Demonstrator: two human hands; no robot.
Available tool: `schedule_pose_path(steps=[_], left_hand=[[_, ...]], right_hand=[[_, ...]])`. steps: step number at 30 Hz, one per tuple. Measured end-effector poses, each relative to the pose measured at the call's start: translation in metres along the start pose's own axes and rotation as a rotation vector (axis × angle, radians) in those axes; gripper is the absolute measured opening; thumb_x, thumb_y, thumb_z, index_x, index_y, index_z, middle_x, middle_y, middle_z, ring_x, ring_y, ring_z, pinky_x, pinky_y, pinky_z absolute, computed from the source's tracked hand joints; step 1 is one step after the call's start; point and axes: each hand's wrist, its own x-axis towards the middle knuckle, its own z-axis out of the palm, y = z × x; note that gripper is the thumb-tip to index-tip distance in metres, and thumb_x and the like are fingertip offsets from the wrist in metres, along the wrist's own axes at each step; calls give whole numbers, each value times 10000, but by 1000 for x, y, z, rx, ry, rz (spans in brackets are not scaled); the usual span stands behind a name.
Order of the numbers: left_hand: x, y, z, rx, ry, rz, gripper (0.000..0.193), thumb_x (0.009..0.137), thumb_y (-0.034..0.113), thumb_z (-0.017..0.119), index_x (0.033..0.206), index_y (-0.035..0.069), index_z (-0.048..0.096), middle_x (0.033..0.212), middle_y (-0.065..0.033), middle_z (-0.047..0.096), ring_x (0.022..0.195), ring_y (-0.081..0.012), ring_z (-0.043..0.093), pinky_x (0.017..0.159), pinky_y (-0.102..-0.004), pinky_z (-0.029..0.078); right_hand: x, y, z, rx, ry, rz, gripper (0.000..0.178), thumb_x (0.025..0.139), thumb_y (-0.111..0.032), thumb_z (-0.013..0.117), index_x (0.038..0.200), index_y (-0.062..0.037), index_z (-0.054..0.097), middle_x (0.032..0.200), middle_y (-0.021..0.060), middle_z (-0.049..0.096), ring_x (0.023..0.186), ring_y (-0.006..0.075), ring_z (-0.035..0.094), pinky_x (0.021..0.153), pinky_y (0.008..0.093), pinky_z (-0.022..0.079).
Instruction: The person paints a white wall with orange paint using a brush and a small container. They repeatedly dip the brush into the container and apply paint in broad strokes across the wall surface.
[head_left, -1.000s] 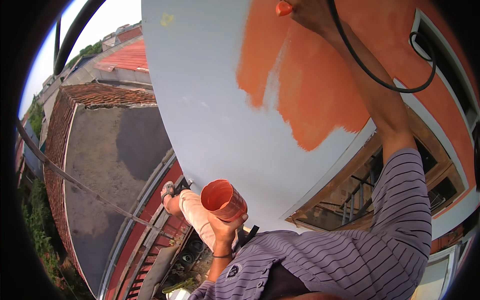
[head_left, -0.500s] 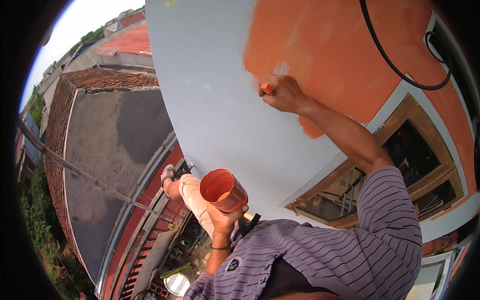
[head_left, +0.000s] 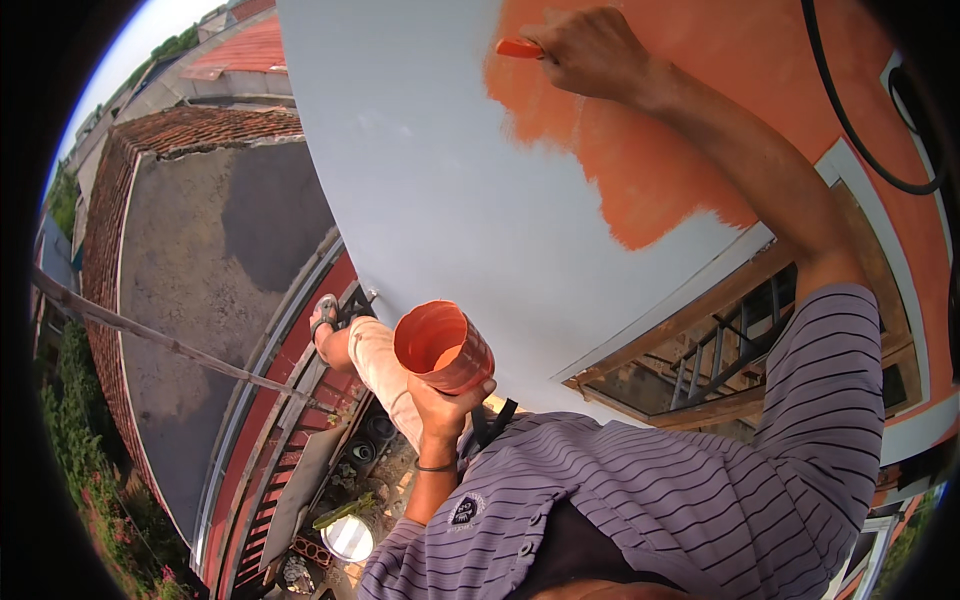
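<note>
My right hand (head_left: 600,55) is raised against the upper part of the wall, closed round a paintbrush (head_left: 518,48). Only the brush's orange handle end sticks out to the left of my fist; its bristles are hidden. Around and below that hand spreads fresh orange paint (head_left: 665,190) with a ragged lower edge, over the pale grey wall (head_left: 430,190). Low in front of my body, my left hand (head_left: 447,408) grips a paint-smeared orange pot (head_left: 468,368) from beneath. Orange paint shows inside the pot, whose mouth tilts toward me.
A wooden-framed window (head_left: 690,395) with a pale surround lies at the right. A black cable (head_left: 840,110) hangs across the painted wall. Left of my sandalled foot (head_left: 323,314) runs a red ledge with a railing (head_left: 262,505); a pole (head_left: 170,335) crosses there. Far below stands a white bucket (head_left: 349,538).
My right hand has moved up the wall with the paintbrush, and its handle now points left. The view has shifted slightly. My left hand still holds the pot in much the same place.
</note>
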Motion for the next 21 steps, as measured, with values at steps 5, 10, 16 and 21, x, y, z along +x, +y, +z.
schedule_pose_path(steps=[5, 10, 16, 21], left_hand=[[-1, -4, 0, 1, -4, 49, 902, 624, 96, 1020, 1415, -17, 601, 1303, -117, 710, 1160, -251, 698, 1018, -402, 575], [3, -3, 5, -47, 15, 38, 902, 631, 107, 1019, 1419, -19, 599, 1303, -119, 709, 1170, -249, 695, 1020, -403, 575], [11, 4, 8, -1, -33, 58, 905, 623, 107, 1018, 1416, -14, 601, 1303, -118, 709, 1180, -251, 694, 1025, -405, 573], [4, 9, 6, -23, -7, 123, 917, 615, 93, 1015, 1421, -3, 590, 1303, -109, 699, 1184, -248, 688, 1036, -405, 568]], right_hand=[[29, 19, -27, -288, 27, -189, 182, 818, -14, 751, 702, -69, 623, 660, 72, 530, 576, 179, 520, 541, 368, 454], [1, 23, -34, -504, 241, -350, 195, 738, -30, 756, 694, -69, 570, 680, 78, 510, 631, 211, 544, 534, 363, 438], [-103, -73, 55, -231, -112, -268, 306, 657, -5, 733, 598, -118, 455, 692, 57, 433, 652, 194, 468, 569, 364, 406], [-94, -98, 53, 388, -329, 23, 207, 789, -1, 693, 658, -67, 547, 665, 89, 536, 637, 247, 552, 563, 407, 412]])
